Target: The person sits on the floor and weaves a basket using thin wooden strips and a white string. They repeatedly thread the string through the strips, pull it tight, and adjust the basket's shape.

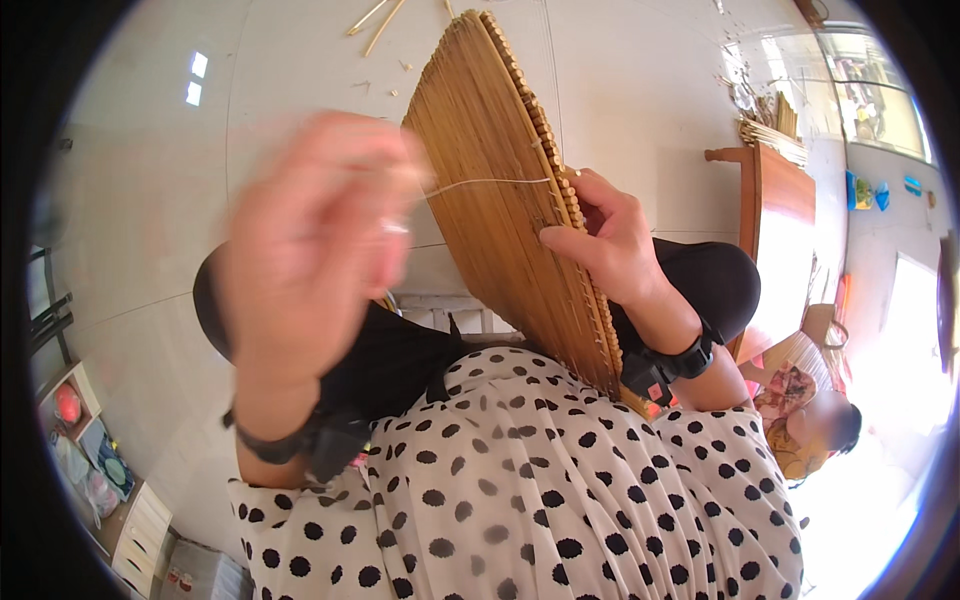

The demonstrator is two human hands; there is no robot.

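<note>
A panel of thin tan stalks (480,190) laid side by side stands tilted across my lap, its cut stalk ends lining the right edge. My right hand (610,235) grips that edge, thumb on the face and fingers behind. A white thread (490,181) runs from the edge across the panel to my left hand (325,215). That hand is raised left of the panel and blurred by motion. Its fingers look pinched where the thread reaches them; whether a needle is there, I cannot make out.
Loose stalk pieces (384,28) lie on the tiled floor beyond the panel. A wooden table (785,230) stands at the right, with bundled stalks (775,140) by its far end. Another person (805,420) is at the right. Drawers (142,535) stand at the lower left.
</note>
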